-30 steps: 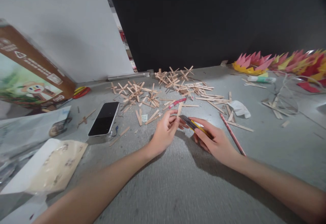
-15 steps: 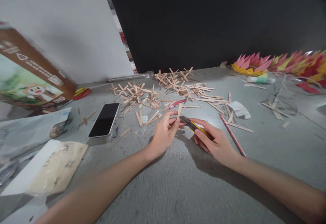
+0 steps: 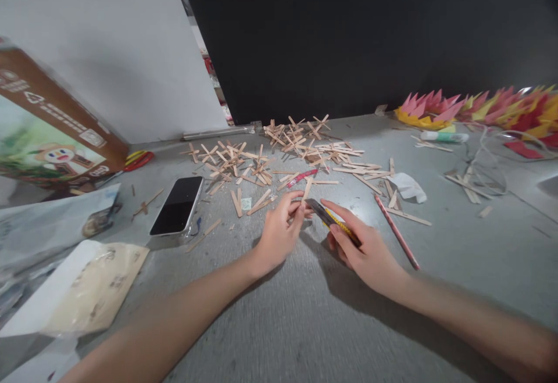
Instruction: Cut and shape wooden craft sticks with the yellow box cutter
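Note:
Between the thumb and fingers of my left hand (image 3: 282,226) a wooden craft stick (image 3: 307,189) points up and away from me. My right hand (image 3: 360,243) is wrapped round a black and yellow utility knife (image 3: 332,221). Its front end is at the craft stick, close to my left fingertips; whether the blade touches the wood I cannot tell. Beyond both hands lies a pile of craft sticks (image 3: 296,139), many crossed into star shapes. A pink pencil (image 3: 396,232) rests on the table to the right of my right hand.
A phone (image 3: 176,206) lies left of my hands, near a paper packet (image 3: 100,287) and a brown box (image 3: 52,121). Crumpled tissue (image 3: 408,188), a glue stick (image 3: 444,136), a white cable (image 3: 483,150) and spiky paper crowns (image 3: 429,110) lie to the right. A black panel (image 3: 370,34) stands behind.
My right index finger has lifted a little off the utility knife, and the knife has tilted slightly. The left hand keeps its hold on the craft stick. The whole view has shifted slightly.

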A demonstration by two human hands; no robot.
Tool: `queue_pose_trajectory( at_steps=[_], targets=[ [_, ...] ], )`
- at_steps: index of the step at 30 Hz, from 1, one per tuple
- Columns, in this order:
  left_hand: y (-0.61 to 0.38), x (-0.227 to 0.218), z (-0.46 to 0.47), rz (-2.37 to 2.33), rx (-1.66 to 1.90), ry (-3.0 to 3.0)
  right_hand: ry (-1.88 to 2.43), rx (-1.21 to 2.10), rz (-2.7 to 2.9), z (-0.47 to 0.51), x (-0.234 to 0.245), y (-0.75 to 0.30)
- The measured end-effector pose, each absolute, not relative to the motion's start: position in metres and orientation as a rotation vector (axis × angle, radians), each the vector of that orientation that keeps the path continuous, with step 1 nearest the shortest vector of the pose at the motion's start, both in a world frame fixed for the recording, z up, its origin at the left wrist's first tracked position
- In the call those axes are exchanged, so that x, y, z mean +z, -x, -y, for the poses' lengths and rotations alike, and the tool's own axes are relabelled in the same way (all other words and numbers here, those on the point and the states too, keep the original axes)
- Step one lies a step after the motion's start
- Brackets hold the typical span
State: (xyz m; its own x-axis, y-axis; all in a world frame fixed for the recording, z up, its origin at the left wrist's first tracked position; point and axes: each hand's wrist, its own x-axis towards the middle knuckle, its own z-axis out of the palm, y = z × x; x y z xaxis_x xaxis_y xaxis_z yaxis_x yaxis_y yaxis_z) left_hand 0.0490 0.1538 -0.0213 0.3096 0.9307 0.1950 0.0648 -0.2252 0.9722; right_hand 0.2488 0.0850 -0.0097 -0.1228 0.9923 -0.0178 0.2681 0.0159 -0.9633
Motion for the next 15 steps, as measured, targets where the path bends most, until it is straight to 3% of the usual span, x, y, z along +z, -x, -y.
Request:
queue_pose_trajectory(
  at_steps=[15],
  targets=[
    [-0.048, -0.013, -0.144, -1.1, 1.087, -1.94, 1.406, 1.039, 1.576, -0.072, -0.009, -0.235]
  ],
)
